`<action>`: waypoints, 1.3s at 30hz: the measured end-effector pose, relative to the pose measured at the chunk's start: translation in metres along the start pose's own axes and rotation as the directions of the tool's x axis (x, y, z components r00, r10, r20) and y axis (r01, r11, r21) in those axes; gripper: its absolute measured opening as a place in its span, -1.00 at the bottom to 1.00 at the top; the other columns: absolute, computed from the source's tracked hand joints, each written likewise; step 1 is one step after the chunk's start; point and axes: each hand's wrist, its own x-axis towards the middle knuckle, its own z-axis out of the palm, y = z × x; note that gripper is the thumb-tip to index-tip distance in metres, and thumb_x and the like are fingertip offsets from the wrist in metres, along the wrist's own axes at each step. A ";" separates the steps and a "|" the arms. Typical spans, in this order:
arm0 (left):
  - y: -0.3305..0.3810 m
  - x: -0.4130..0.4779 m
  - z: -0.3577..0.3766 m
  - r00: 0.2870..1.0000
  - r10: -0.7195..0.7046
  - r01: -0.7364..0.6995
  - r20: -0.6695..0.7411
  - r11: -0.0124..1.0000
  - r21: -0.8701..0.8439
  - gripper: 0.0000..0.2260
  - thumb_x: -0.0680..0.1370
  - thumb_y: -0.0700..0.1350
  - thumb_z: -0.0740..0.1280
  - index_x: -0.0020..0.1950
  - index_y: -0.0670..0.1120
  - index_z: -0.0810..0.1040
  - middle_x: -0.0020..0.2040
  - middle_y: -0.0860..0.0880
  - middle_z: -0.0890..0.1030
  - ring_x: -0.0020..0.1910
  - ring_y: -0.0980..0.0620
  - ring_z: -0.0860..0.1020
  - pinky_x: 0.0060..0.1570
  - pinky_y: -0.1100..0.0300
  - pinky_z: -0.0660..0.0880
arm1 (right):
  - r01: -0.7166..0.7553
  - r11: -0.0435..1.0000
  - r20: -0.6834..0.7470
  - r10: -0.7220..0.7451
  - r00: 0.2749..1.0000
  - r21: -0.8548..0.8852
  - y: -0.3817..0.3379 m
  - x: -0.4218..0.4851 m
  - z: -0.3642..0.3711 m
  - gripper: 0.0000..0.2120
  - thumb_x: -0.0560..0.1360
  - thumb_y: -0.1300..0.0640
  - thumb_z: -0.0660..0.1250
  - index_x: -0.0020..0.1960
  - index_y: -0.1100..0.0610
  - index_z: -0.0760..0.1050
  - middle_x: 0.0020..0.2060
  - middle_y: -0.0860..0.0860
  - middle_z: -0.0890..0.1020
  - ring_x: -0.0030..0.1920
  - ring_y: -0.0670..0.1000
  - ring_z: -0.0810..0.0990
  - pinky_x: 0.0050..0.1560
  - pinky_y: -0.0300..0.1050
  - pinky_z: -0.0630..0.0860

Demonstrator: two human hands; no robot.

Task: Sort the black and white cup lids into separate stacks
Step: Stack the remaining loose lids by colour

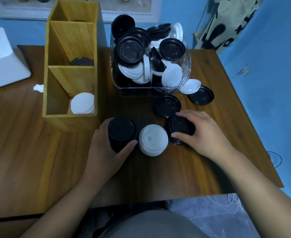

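My left hand (105,145) curls round a tall stack of black lids (121,133) standing on the worktop (38,134) in front of the clear bin (149,91), which is heaped with mixed lids. My right hand (203,134) grips a low pile of black lids (180,127) in front of the bin's right corner. A white stack (153,142) stands in front of the bin's middle. Left of the bin, a wooden organizer (70,74) holds white lids (82,103) in its nearest compartment.

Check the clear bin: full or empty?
Full. The clear bin holds black and white lids heaped above its rim, some sticking out.
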 end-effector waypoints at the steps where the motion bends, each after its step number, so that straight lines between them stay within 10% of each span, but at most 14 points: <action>1: 0.000 0.000 0.000 1.000 0.004 -0.004 -0.001 1.000 -0.005 -0.28 0.39 0.23 0.53 0.46 0.14 0.30 0.19 0.36 0.38 0.24 0.29 0.34 0.10 0.38 0.32 | 0.013 1.000 0.005 -0.013 1.000 -0.008 0.002 0.001 0.002 -0.33 0.38 -0.28 0.47 0.42 -0.05 0.48 0.34 -0.11 0.56 0.34 0.00 0.46 0.35 -0.16 0.32; 12: -0.001 -0.001 -0.001 1.000 -0.004 0.004 0.014 0.999 -0.042 -0.26 0.38 0.27 0.51 0.47 0.09 0.35 0.26 0.15 0.50 0.29 0.12 0.47 0.21 0.18 0.46 | 0.103 0.979 -0.174 -0.135 0.975 -0.177 0.008 -0.021 0.031 -0.37 0.55 -0.30 0.28 0.48 0.06 0.47 0.52 0.03 0.40 0.45 0.06 0.47 0.32 0.01 0.51; 16: 0.000 0.000 -0.001 1.000 0.007 -0.006 0.008 0.999 -0.033 -0.29 0.38 0.24 0.53 0.46 0.10 0.36 0.25 0.19 0.50 0.27 0.14 0.47 0.18 0.23 0.45 | 0.044 0.984 -0.169 -0.014 0.985 0.173 0.008 -0.010 0.008 -0.44 0.60 -0.32 0.17 0.42 0.00 0.52 0.45 -0.06 0.48 0.47 -0.05 0.42 0.48 0.01 0.36; 19: 0.001 0.000 -0.001 1.000 0.004 -0.004 0.004 1.000 -0.015 -0.25 0.38 0.27 0.51 0.48 0.07 0.35 0.26 0.22 0.47 0.28 0.17 0.45 0.17 0.28 0.41 | -0.013 0.965 -0.286 0.091 0.954 0.261 0.004 0.019 -0.016 -0.67 0.64 -0.12 0.23 0.28 0.02 0.58 0.19 -0.11 0.63 0.23 -0.05 0.58 0.25 0.07 0.52; 30: 0.002 0.000 -0.001 1.000 -0.014 0.013 0.009 1.000 0.006 -0.19 0.37 0.31 0.48 0.53 0.05 0.30 0.27 0.25 0.39 0.27 0.26 0.35 0.14 0.48 0.26 | -0.092 0.916 0.240 0.198 0.950 -0.390 -0.047 0.100 -0.004 -0.44 0.38 -0.36 0.45 0.22 -0.04 0.54 0.13 -0.01 0.55 0.11 0.11 0.58 0.04 0.08 0.60; 35: 0.002 0.000 -0.002 1.000 -0.016 0.016 0.015 1.000 0.013 -0.16 0.37 0.34 0.46 0.54 0.04 0.29 0.28 0.26 0.36 0.25 0.34 0.28 0.09 0.57 0.24 | -0.070 0.990 0.065 0.078 0.995 -0.122 -0.038 0.086 -0.025 -0.80 0.54 -0.11 0.40 -0.13 0.00 0.52 -0.25 -0.04 0.59 -0.15 0.07 0.57 -0.18 -0.02 0.48; 39: 0.001 0.000 -0.002 1.000 -0.015 0.015 0.027 1.000 0.002 -0.14 0.35 0.41 0.38 0.55 0.04 0.28 0.29 0.26 0.36 0.26 0.31 0.30 0.12 0.51 0.24 | -0.211 0.949 -0.154 0.250 0.956 0.234 0.001 0.047 -0.058 -0.84 0.56 -0.01 0.43 -0.03 -0.04 0.44 -0.20 -0.10 0.56 -0.21 -0.03 0.55 -0.19 -0.06 0.47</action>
